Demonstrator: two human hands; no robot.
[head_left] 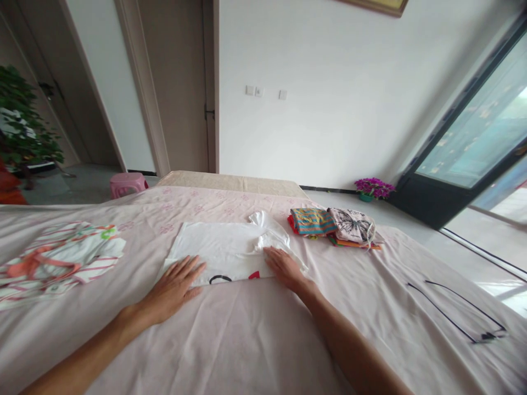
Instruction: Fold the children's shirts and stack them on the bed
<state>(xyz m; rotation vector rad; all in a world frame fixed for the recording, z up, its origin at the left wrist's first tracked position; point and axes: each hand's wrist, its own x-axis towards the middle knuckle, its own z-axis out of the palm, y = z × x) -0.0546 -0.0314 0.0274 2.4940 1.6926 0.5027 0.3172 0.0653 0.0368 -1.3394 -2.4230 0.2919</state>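
Note:
A white T-shirt (218,241) lies partly folded on the pink bedsheet (230,340), with a black curve and a red patch of print showing along its near edge. Flat on its near left corner rests my left hand (177,288), fingers stretched out. My right hand (284,266) presses on the near right part, beside the bunched sleeve (267,241), its fingers extended and fairly close together. Neither hand grips the cloth.
Crumpled striped clothing (61,258) lies to the left. Folded clothes, a teal striped one (313,220) and a butterfly print one (352,225), are stacked at the back right. Eyeglasses (465,312) lie at right. Beyond the bed stand a pink stool (127,184) and purple flowers (374,188).

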